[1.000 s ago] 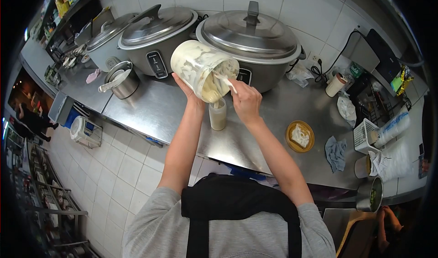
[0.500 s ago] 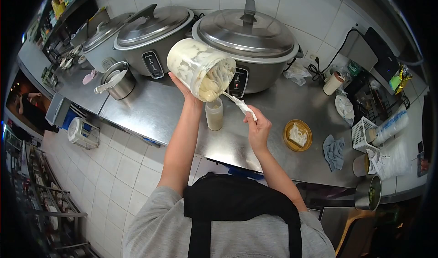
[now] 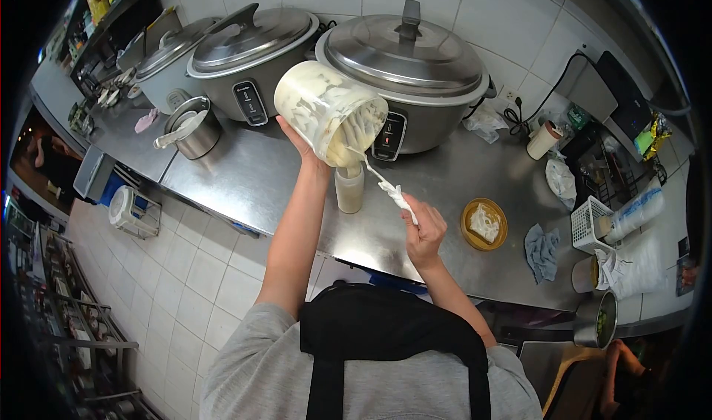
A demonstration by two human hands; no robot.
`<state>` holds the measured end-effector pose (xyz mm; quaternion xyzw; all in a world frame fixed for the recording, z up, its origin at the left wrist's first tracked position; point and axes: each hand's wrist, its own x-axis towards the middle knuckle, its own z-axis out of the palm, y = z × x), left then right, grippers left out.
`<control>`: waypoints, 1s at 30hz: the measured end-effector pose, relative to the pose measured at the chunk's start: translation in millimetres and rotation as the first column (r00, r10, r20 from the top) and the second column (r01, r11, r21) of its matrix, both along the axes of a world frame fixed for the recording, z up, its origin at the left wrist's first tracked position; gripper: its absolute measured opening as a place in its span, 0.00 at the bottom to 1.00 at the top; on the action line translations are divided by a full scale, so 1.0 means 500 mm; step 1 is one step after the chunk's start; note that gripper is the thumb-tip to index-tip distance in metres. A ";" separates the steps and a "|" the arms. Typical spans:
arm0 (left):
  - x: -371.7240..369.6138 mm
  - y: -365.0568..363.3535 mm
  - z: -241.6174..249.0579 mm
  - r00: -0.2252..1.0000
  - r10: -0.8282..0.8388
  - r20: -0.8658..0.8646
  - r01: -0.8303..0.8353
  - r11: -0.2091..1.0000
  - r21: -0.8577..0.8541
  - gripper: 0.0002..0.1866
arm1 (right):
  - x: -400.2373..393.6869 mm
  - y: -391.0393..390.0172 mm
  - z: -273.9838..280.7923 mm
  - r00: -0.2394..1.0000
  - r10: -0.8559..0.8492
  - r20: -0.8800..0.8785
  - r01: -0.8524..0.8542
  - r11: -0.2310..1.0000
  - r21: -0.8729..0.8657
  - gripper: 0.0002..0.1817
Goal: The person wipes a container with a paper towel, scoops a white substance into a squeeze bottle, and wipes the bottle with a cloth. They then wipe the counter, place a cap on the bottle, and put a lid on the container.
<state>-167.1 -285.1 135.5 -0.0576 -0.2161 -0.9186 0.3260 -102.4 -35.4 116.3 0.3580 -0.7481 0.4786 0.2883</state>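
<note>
- Over the steel counter [image 3: 230,179], in front of the rice cookers, a large clear jar [image 3: 315,101] is held tilted, with its mouth turned down and to the right.
- The left hand [image 3: 298,138] has hold of this jar from below and from the side; most of its fingers are hidden, so I cannot tell how widely they are spread.
- The right hand [image 3: 426,234] is closed around the handle of a thin utensil [image 3: 391,189], which is smeared with white cream; its far end reaches to the mouth of the jar.
- Pale cream gathers at the lower lip of the jar, directly above a small bottle [image 3: 349,194]. The bottle stands upright on the counter; I cannot tell whether the two touch.
- To the right of the right hand, a yellow-brown dish [image 3: 469,235] carries some white cream, and near it lies a crumpled blue-grey cloth [image 3: 542,254].
</note>
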 end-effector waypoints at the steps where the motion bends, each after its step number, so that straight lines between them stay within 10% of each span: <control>1: -0.001 -0.001 -0.001 1.000 -0.007 0.002 0.007 1.000 0.003 0.46 | 0.000 -0.001 0.006 1.000 0.000 0.000 0.000 1.000 0.000 0.14; 13: -0.007 -0.007 -0.010 0.994 -0.066 -0.089 0.060 0.996 -0.059 0.48 | -0.064 -0.063 0.029 0.962 0.050 -0.269 -0.025 0.995 0.095 0.22; 30: 0.000 0.004 0.010 1.000 -0.007 -0.024 0.006 1.000 -0.025 0.47 | -0.043 -0.033 -0.004 0.990 0.048 0.131 -0.039 0.997 -0.074 0.12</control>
